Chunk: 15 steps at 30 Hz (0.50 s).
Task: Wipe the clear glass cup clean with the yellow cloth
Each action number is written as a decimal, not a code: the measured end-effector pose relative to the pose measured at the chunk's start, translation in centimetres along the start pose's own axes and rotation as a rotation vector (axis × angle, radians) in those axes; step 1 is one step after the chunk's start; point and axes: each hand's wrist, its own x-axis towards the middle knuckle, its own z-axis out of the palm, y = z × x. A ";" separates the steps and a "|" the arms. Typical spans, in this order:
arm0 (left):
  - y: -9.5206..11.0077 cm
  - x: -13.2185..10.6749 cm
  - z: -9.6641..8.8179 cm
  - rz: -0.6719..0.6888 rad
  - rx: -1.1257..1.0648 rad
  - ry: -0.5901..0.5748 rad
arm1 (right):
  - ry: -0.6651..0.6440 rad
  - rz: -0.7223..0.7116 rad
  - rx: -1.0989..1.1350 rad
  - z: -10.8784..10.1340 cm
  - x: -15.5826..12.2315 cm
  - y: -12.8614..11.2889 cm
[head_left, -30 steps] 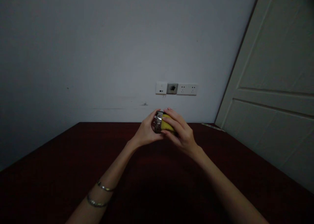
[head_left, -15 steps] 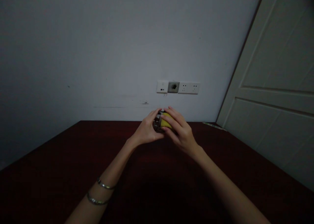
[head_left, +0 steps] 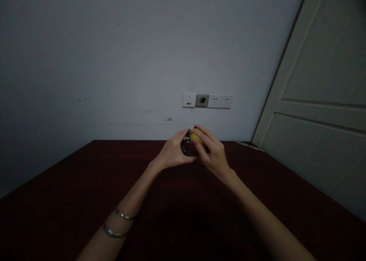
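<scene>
My left hand [head_left: 174, 150] is curved around a dark, shiny, see-through round object [head_left: 187, 148] that looks like a small glass. Its thumb lies underneath and its fingers over the top left side. On the other side, my right hand [head_left: 212, 151] grips a yellow, soft-looking pad [head_left: 196, 136], perhaps a sponge, and presses it against the glass-like object. Fingers cover most of the pad, and the right side of the glass-like object is hidden. Both hands are held in front of me, above the far part of the table.
A dark red tabletop [head_left: 114, 177] reaches back to a pale wall [head_left: 128, 62]. Sockets and a switch plate [head_left: 219, 101] are on the wall behind my hands. A panelled door [head_left: 317, 139] stands to the right, with a thin flat strip [head_left: 250, 146] near the table's back right corner.
My right fingers have shifted on the yellow pad, the thumb moving up onto its front. The glass-like object has turned or tilted a little and shifted slightly right with my left hand.
</scene>
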 end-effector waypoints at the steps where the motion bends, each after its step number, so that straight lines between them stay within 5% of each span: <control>1: -0.1 0.0 0.0 -0.002 -0.002 0.005 | -0.038 -0.073 -0.042 -0.1 -0.1 0.0; 6: -0.7 -0.1 0.0 0.036 0.007 0.007 | -0.191 -0.317 -0.086 0.0 -0.3 -0.1; 12: -0.2 0.0 0.0 -0.046 0.072 0.048 | 0.110 0.077 0.098 0.5 0.2 -0.1; 15: 0.0 0.0 0.2 -0.071 0.099 0.043 | 0.149 0.162 0.096 0.3 0.3 -0.2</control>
